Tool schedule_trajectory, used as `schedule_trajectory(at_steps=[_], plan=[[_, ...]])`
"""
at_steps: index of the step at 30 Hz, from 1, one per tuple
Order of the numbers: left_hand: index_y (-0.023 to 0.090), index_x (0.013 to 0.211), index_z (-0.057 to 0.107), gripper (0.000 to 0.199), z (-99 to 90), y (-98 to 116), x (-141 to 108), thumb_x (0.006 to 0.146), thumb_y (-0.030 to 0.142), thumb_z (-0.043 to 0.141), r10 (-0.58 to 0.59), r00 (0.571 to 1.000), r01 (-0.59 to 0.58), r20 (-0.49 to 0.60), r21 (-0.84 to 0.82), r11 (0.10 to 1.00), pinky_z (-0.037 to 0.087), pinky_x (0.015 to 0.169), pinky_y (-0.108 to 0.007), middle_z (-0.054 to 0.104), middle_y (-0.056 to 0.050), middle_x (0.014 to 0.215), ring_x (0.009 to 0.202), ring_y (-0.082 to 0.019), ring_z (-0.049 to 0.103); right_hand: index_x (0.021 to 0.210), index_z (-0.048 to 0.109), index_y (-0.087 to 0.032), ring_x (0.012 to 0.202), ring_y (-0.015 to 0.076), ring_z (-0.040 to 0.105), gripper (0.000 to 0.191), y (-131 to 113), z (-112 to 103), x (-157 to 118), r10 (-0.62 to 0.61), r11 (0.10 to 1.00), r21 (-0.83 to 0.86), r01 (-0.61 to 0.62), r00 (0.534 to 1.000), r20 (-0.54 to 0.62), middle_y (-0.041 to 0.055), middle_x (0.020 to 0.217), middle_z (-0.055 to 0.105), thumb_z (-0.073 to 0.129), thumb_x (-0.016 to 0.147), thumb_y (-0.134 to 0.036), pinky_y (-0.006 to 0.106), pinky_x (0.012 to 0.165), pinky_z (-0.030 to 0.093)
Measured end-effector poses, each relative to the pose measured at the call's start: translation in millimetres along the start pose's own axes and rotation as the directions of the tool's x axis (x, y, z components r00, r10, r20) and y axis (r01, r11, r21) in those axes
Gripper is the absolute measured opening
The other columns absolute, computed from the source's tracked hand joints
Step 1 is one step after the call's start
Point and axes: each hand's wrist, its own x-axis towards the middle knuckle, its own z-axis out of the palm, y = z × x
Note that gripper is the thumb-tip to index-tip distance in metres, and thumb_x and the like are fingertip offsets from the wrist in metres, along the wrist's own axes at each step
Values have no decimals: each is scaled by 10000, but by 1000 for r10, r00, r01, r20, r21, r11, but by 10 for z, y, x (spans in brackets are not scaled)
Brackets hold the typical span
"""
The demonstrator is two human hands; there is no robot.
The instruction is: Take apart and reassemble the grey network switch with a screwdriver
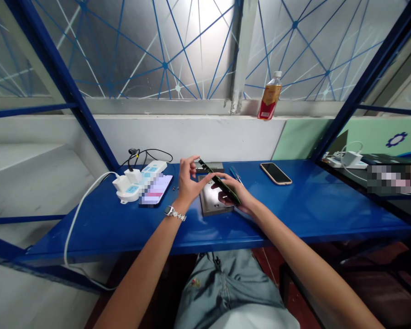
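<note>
A thin green circuit board (pixel 226 189) is held tilted over the blue table (pixel 277 214). My right hand (pixel 238 192) grips its lower right part, with fingers beneath it. At its upper left end, my left hand (pixel 188 178) has its thumb against the board's edge and its index finger at the far tip. Below the board lies a grey metal case (pixel 214 201), partly hidden by the hands. A flat grey piece (pixel 214 167) rests behind the case. Just right of it is a blue pen-like tool (pixel 236 175). Tiny dark parts (pixel 174 188) lie left of my left hand.
On the left are a lit phone (pixel 155 191), a white power strip (pixel 152 170) with plugs, and cables. A dark-screened phone (pixel 276 173) lies right of the hands. A drink bottle (pixel 270 97) stands on the window ledge. Blue frame posts (pixel 342 109) rise at both sides.
</note>
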Motion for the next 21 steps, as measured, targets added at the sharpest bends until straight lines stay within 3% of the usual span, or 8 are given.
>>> schedule_trajectory(at_steps=[4,7,11,14,17,21], plan=[[263,1060,733,327,-83,60,44,793,429,825,195,977,-211,92,226,951,435,1059,-446,544,-110,1305,1244,-304,520,1246,614,-236,451,114,533,459,-21,-59,-10,55,998,37,-59,992,109,83,969,734,605,880,-513,221,364,240],[253,1011,707,209,-109,38,58,885,418,730,210,969,-240,133,275,931,391,1098,-456,638,-97,1233,1220,-295,558,1196,647,-192,527,156,585,525,-61,-108,-24,89,989,97,-108,979,184,140,1023,743,524,904,-611,232,386,256],[223,972,639,199,-159,-52,58,951,421,636,130,991,-136,40,325,936,421,969,-375,686,-68,975,977,-247,618,1089,679,-149,591,181,599,599,-108,-112,-65,-9,987,156,-27,974,227,183,1081,730,489,872,-674,248,412,292],[215,921,610,226,-187,-95,52,976,434,588,41,999,-39,1,300,953,411,813,-314,643,-38,845,808,-210,582,1154,664,-179,591,157,577,540,-79,-68,-72,-143,986,111,126,976,164,134,1053,737,659,815,-599,240,422,290],[218,862,582,283,-161,-94,26,994,467,553,-59,997,48,41,217,975,339,670,-286,530,16,686,630,-166,471,1209,646,-210,495,108,497,576,-3,-24,-34,-265,964,-32,266,964,35,26,809,728,844,720,-441,226,422,265],[218,718,470,414,-55,-95,-36,1019,502,491,-114,991,103,76,126,987,262,610,-293,415,34,618,569,-148,362,1055,681,-186,417,87,408,468,68,-6,17,-392,911,-168,376,917,-76,-65,528,582,850,725,-472,242,437,295]])
